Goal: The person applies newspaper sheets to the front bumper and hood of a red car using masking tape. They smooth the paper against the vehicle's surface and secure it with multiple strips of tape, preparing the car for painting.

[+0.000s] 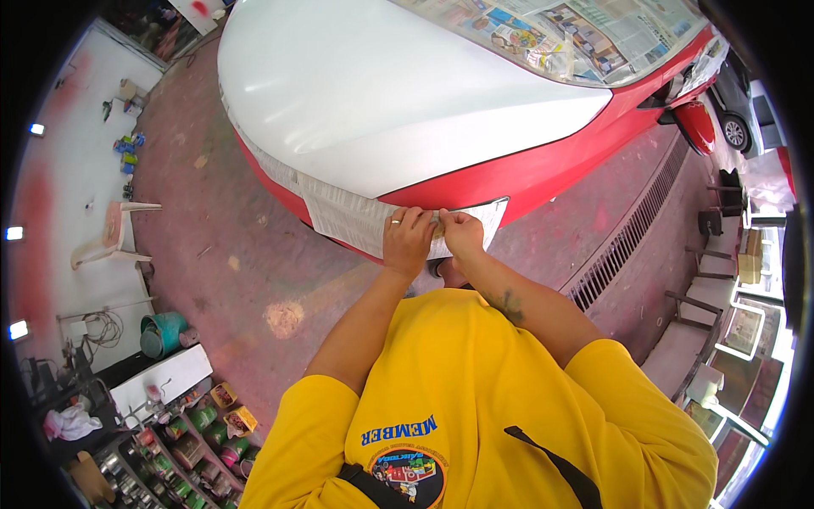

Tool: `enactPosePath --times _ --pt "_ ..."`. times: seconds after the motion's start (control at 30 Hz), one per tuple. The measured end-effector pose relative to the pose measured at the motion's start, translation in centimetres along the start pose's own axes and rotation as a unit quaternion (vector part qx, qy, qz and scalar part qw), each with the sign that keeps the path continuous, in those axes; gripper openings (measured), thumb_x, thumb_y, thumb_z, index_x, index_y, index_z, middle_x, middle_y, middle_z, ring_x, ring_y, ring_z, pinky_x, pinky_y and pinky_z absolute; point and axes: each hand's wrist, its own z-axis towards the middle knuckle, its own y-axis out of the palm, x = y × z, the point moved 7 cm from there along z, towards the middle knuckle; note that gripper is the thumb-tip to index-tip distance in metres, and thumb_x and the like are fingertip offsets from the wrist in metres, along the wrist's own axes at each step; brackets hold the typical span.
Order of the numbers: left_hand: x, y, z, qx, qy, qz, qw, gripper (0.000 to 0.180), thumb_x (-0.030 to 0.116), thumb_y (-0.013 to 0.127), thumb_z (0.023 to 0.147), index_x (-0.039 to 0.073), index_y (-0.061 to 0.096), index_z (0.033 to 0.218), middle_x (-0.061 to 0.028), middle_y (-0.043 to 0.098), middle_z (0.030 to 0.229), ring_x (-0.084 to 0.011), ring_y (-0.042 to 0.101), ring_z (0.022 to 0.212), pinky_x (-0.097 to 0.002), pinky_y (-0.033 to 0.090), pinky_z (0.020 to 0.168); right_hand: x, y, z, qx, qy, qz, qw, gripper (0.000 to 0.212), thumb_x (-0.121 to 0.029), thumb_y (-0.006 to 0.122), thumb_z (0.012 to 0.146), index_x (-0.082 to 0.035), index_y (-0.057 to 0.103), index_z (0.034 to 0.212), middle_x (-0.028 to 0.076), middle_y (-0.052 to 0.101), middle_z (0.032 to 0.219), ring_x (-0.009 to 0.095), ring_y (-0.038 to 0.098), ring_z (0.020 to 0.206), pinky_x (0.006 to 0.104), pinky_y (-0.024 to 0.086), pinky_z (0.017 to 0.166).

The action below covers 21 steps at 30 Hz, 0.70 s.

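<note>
A newspaper sheet (pixel 339 209) covers the front corner of a car, over the headlight area below the hood. My left hand (pixel 409 242) presses on the sheet near its upper edge, its fingers bent and close together. Right beside it, my right hand (pixel 463 233) pinches at the same edge; whether tape is between the fingertips is too small to tell. To the right of my hands the paper (pixel 492 222) reaches a dark-edged corner. The white hood (pixel 381 93) lies just beyond, with the red fender (pixel 517 174) to its right.
More newspaper (pixel 585 42) masks the windshield. A red side mirror (pixel 695 127) sticks out at the right. A floor grate (pixel 632 229) runs along the right side. At left stand a plastic chair (pixel 112 233), a teal bucket (pixel 161 335) and shelves of cans (pixel 191 454).
</note>
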Motion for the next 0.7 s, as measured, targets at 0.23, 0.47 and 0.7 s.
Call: enactPosePath --times 0.23,0.47,0.7 --pt "-0.2 0.3 -0.5 0.01 -0.006 -0.014 1.0 0.03 0.018 0.087 0.088 0.014 0.079 0.116 -0.0028 0.069 0.116 -0.0293 0.067 0.113 -0.0472 0.053 0.095 0.3 -0.1 0.4 0.01 -0.039 -0.047 0.998 0.033 -0.028 0.08 0.104 0.002 0.076 0.089 0.006 0.073 0.078 0.012 0.063 0.071 0.0324 0.051 0.068" --pt "0.2 -0.3 0.1 -0.005 0.003 -0.01 1.0 0.03 0.015 0.087 0.086 0.015 0.081 0.116 -0.0028 0.069 0.112 -0.0301 0.068 0.11 -0.0468 0.053 0.094 -0.3 -0.3 -0.1 0.049 -0.064 -0.078 0.994 0.038 -0.032 0.079 0.104 0.003 0.076 0.089 0.008 0.073 0.075 0.015 0.066 0.066 0.0344 0.053 0.066" --pt "0.6 0.3 -0.3 -0.021 0.02 0.032 0.999 0.032 0.016 0.082 0.091 0.019 0.08 0.123 -0.0054 0.069 0.116 -0.0306 0.067 0.112 -0.0476 0.053 0.095 -0.4 -6.0 -0.1 0.047 -0.16 -0.156 0.973 0.037 -0.033 0.076 0.104 0.002 0.074 0.095 0.01 0.07 0.075 0.018 0.065 0.066 0.0367 0.051 0.064"
